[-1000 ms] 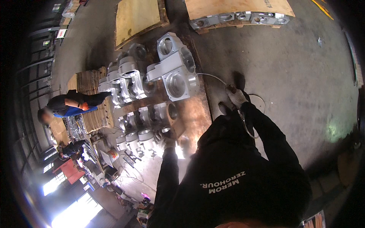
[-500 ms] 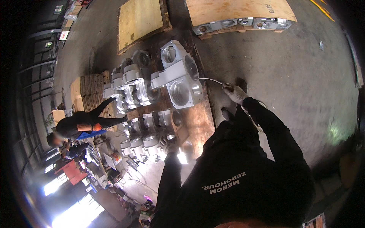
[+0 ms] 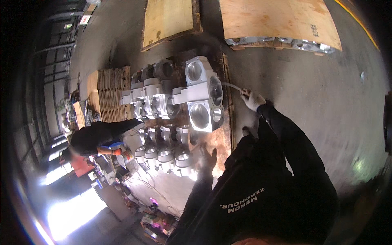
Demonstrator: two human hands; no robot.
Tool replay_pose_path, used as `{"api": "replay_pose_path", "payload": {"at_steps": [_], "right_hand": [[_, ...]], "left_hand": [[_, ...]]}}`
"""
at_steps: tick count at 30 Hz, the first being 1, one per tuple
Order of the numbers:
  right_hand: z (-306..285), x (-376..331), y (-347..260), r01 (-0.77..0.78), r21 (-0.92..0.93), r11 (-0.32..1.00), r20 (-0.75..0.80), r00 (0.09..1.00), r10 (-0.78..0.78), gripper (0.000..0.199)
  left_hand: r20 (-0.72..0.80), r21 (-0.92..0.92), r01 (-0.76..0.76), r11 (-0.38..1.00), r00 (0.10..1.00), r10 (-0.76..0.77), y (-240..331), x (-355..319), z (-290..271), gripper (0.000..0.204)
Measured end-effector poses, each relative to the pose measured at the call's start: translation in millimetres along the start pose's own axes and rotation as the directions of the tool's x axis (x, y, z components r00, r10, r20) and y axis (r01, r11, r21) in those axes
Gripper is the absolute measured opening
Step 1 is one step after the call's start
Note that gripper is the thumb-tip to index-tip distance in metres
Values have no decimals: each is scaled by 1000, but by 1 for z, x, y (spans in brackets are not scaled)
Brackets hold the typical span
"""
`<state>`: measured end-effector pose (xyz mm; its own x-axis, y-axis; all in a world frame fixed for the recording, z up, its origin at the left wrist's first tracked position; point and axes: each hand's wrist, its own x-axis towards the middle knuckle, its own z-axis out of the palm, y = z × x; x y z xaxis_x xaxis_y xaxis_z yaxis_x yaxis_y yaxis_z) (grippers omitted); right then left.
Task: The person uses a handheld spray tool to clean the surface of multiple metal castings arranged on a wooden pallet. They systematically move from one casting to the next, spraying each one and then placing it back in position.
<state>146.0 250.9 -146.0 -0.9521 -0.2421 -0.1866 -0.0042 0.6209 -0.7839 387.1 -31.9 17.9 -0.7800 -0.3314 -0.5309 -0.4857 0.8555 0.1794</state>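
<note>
- Right hand (image 3: pixel 254 100), in a pale glove, held out past the right edge of the desk (image 3: pixel 220 143); its grip is closed on a thin pale tube (image 3: pixel 232 85)
- Tube runs leftward from the fingers to the right flank of the large casting (image 3: pixel 198 93); contact at that end too small to tell
- Large casting, silver-grey, sits on the desk near its right edge; round bores at far and near ends, block-like arm jutting left
- Left hand (image 3: pixel 207 158) blurred, over the near end of the desk; fingers spread, grip not closed; just right of the nearest ring-topped casting, touching or apart cannot tell
- Ring-topped castings (image 3: pixel 165 160), four in a row, along the near side, lit by strong glare
- More castings (image 3: pixel 152 90) grouped left of the large one
- Desk surface brown and worn
- Farther off, two wooden panels, the right one (image 3: pixel 281 18) lying over further metal parts
- At left, a stack of brown sheets (image 3: pixel 112 90); near it a co-worker (image 3: pixel 92 138) in dark clothing
</note>
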Motion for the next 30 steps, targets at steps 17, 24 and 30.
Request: {"api": "replay_pose_path", "payload": {"at_steps": [17, 24, 30], "right_hand": [[-155, -16, -39, -2, 68, 998, 471, 882, -30, 22], [-186, 108, -120, 237, -180, 955, 341, 925, -166, 28], [-146, 191, -157, 351, -473, 808, 412, 899, -150, 42]], "left_hand": [[-310, -618, 251, 745, 793, -524, -14, 172, 11, 50], [-318, -720, 185, 669, 769, -555, -61, 327, 14, 53], [194, -926, -8, -378, 848, -493, -60, 407, -11, 34]]}}
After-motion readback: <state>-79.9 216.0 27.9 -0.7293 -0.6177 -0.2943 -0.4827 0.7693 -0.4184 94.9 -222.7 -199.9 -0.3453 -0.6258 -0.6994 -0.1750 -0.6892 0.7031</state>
